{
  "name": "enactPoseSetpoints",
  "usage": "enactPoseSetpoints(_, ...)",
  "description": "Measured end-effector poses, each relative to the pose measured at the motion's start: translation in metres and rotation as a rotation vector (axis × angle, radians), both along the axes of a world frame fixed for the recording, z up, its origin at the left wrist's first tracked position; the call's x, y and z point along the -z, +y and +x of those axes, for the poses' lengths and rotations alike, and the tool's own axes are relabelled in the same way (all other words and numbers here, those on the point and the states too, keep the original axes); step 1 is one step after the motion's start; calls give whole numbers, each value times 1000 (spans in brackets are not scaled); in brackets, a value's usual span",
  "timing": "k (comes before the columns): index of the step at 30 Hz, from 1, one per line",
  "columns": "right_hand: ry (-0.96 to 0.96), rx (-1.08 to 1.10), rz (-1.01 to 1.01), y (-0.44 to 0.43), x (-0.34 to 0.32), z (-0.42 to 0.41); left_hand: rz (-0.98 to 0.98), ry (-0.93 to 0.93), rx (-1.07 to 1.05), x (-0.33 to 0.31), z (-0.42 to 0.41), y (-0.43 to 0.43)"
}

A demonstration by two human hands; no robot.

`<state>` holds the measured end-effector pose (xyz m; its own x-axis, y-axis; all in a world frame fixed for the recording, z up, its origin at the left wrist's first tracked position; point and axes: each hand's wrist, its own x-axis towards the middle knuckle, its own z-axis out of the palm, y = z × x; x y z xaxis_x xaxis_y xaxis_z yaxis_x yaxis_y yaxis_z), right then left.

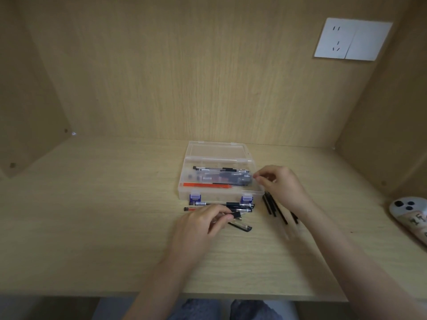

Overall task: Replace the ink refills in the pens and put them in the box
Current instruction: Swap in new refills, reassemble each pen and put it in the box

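Pens (231, 205) lie in a small row on the desk (92, 215), touching the front wall of the box (184, 181); one more sits inside.

Box: clear plastic, lid (217, 148) folded back flat behind it, two purple latches hanging off the front. It holds one boxed pen (221, 169) along the back, a dark pack (221, 177) mid-tray (contents unreadable) and red refills (208, 185) along the front. Room left on top, I'd say.

Left hand (198, 225): curled round a pen just in front of the row, fingertips pinching its black end piece (235, 214). Cap or nose cone, can't tell. Another clear pen (242, 226) lies just beside that hand.

Right hand (282, 183): at the box's right wall, fingers curled, thumb and forefinger pinched together. Holding something small or nothing, can't tell.

Black refills (275, 209): loose bunch on the desk right of the box, partly under the right wrist.

Handling, my read:
- pens are light, stiff and smooth, so they'll roll. Grip mid-barrel with one hand and twist the end piece with the other.
- refills are thin and slightly bendy. Pinch near the middle, feed in straight, don't lever the tip.
- small end pieces are easy to drop or lose among the row.
- box is light and will slide if nudged; steady its wall when loading.
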<state>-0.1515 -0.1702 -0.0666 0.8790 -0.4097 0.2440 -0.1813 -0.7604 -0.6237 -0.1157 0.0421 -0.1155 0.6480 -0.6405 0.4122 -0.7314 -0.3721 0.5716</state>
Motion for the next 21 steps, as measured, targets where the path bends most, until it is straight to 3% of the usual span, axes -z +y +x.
enactPoseSetpoints(8, 282, -271, -222, 31, 2, 64, -89, 20, -11, 1, 0, 1)
enactPoseSetpoints(21, 379, -269, -632, 31, 2, 80, -109, 32, -15, 3, 2, 0)
